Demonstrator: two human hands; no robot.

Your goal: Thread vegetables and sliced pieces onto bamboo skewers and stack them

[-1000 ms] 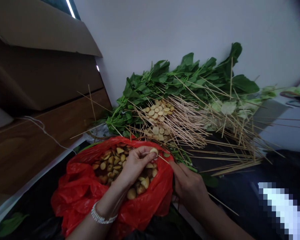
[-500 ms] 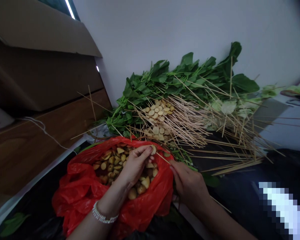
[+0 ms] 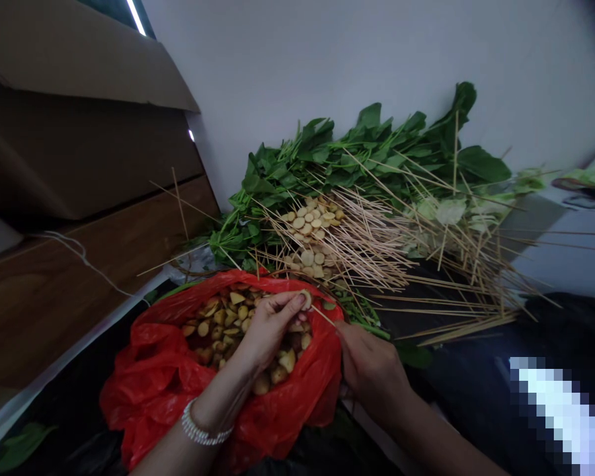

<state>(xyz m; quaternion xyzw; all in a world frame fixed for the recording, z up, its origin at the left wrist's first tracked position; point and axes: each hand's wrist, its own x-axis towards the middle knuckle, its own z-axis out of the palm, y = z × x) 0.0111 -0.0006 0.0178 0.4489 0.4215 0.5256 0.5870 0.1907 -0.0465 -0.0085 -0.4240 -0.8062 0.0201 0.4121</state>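
Note:
My left hand (image 3: 272, 325) pinches a pale potato slice (image 3: 306, 300) between thumb and fingers, above the mouth of a red plastic bag (image 3: 161, 370). My right hand (image 3: 369, 360) is closed on a thin wooden skewer (image 3: 323, 315), whose far end meets the slice. Whether the tip has gone through it I cannot tell. Inside the bag lie many cut potato pieces (image 3: 231, 324), partly covered by my left hand and wrist. Just beyond the bag, skewered potato slices (image 3: 310, 221) rest in a pile, their sticks pointing right.
Leafy green vegetables (image 3: 371, 142) lie along the wall behind the skewers. To the right are more wooden skewers (image 3: 476, 291) and pale leafy pieces (image 3: 451, 211). A cardboard box (image 3: 79, 152) stands at the left on a wooden surface (image 3: 104, 251). Black plastic sheeting (image 3: 456, 377) spreads underneath.
My hands stay nearly in place, with the slice still in the left and the skewer in the right. The whole view has shifted slightly.

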